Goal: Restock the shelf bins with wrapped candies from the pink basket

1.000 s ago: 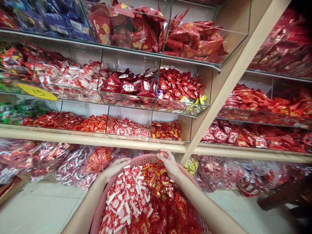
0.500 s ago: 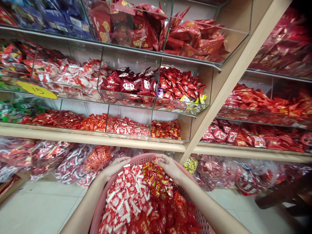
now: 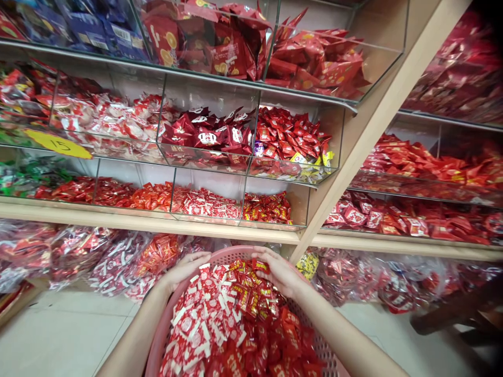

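A pink perforated plastic basket (image 3: 157,335) full of small wrapped candies stands in front of me. White-and-red wrapped candies (image 3: 204,314) fill its left side. Dark red candies with yellow lettering (image 3: 251,298) lie at the upper right, and plainer red candies (image 3: 275,343) in front of them. My left hand (image 3: 187,269) is closed on the basket's far left rim, its fingertips partly hidden. At the far right, inside the rim, my right hand (image 3: 278,271) has curled fingers round one red-and-yellow wrapped candy (image 3: 260,266), just above the pile.
Clear-fronted shelf bins hold sorted candies, among them white-and-red ones (image 3: 210,204) and red-and-yellow ones (image 3: 267,208). A slanting wooden post (image 3: 365,136) divides the shelves. Beneath stand plastic bags of candy (image 3: 157,254). A yellow tag (image 3: 58,144) reads 15. Dark wooden legs (image 3: 444,309) are at right.
My right hand has shifted slightly right, and a red-and-yellow candy now shows between its fingers. My left hand and the basket have hardly moved.
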A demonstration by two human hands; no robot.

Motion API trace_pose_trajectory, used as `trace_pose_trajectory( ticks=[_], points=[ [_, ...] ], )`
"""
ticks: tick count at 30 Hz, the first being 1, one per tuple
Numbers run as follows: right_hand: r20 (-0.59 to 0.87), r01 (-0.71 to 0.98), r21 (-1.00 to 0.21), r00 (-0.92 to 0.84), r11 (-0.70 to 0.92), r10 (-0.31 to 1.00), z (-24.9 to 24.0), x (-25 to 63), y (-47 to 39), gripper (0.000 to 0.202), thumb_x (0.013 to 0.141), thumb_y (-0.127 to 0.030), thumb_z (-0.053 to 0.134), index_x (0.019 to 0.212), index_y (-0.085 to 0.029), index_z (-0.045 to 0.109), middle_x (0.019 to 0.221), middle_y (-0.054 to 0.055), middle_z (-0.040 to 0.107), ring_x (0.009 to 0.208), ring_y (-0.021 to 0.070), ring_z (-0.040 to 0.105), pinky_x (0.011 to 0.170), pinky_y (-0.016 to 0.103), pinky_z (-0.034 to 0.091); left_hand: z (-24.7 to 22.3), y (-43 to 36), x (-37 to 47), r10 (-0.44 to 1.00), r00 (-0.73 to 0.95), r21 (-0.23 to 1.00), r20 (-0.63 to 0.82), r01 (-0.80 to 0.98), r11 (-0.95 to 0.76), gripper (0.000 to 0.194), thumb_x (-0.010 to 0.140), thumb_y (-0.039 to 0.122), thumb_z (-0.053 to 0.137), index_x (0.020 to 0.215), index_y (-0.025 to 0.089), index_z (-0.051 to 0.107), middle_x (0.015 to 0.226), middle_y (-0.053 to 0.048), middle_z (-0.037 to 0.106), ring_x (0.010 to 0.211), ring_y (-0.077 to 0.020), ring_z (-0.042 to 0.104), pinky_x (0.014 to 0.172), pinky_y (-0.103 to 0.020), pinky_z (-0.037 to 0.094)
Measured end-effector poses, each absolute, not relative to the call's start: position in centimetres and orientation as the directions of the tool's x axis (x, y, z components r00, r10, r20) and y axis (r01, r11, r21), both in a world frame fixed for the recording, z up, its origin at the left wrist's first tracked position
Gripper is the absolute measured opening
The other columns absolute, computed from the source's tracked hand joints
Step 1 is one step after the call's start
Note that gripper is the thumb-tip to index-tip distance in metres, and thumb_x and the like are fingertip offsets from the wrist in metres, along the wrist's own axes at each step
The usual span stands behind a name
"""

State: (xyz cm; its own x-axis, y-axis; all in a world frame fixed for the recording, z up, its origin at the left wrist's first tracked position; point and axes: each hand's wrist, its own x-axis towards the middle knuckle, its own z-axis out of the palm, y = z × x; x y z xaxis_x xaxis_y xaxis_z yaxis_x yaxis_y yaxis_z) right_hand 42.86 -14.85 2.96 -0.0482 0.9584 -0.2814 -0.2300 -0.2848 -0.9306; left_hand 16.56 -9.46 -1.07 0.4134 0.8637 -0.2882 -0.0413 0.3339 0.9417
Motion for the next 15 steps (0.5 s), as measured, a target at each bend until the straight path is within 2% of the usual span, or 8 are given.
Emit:
trace_pose_trajectory(
  ticks=[3, 6, 10, 15],
  points=[
    [-0.275, -0.287, -0.917, -0.055, -0.279, 0.96, 3.0, 43.8, -15.4, 0.032, 0.063, -0.02, 0.062, 0.095, -0.025, 0.058, 0.098, 0.001, 0.057, 0.083, 0.0116, 0.055, 0.072, 0.026, 0.048, -1.1, -9.4, 16.6, 0.868, 0.396, 0.942, -0.3, -0.021, 0.335, 0.047, 0.065, 0.044, 0.066, 0.103, 0.017, 0.061, 0.094, -0.008, 0.069, 0.086, -0.024, 0.064, 0.078, -0.032, 0.048],
    [-0.178, -0.179, -0.968, 0.006, -0.174, 0.984, 2.6, 44.8, -15.8, 0.044, 0.06, -0.015, 0.064, 0.102, -0.024, 0.055, 0.098, 0.001, 0.057, 0.081, 0.0115, 0.055, 0.072, 0.024, 0.046, -1.1, -9.4, 16.7, 0.878, 0.373, 0.948, -0.299, 0.005, 0.32, 0.048, 0.065, 0.045, 0.066, 0.103, 0.017, 0.061, 0.099, -0.008, 0.068, 0.09, -0.0241, 0.063, 0.08, -0.031, 0.047],
    [-0.054, -0.043, -0.998, 0.058, -0.051, 0.997, 2.1, 45.8, -16.0, 0.044, 0.062, -0.019, 0.065, 0.105, -0.022, 0.053, 0.098, 0.002, 0.058, 0.083, 0.0127, 0.054, 0.072, 0.024, 0.043, -1.0, -9.5, 16.8, 0.869, 0.388, 0.942, -0.307, -0.007, 0.336, 0.051, 0.065, 0.045, 0.066, 0.107, 0.016, 0.059, 0.1, -0.009, 0.068, 0.093, -0.0252, 0.062, 0.079, -0.032, 0.048],
    [0.042, 0.007, -0.999, 0.054, 0.041, 0.998, 1.1, 45.6, -15.4, 0.043, 0.064, -0.022, 0.064, 0.105, -0.023, 0.053, 0.098, 0.002, 0.058, 0.08, 0.0122, 0.055, 0.072, 0.024, 0.044, -1.0, -9.5, 16.8, 0.88, 0.365, 0.947, -0.303, 0.01, 0.321, 0.051, 0.064, 0.046, 0.066, 0.105, 0.016, 0.06, 0.1, -0.009, 0.068, 0.092, -0.0248, 0.062, 0.079, -0.031, 0.048]
  ],
)
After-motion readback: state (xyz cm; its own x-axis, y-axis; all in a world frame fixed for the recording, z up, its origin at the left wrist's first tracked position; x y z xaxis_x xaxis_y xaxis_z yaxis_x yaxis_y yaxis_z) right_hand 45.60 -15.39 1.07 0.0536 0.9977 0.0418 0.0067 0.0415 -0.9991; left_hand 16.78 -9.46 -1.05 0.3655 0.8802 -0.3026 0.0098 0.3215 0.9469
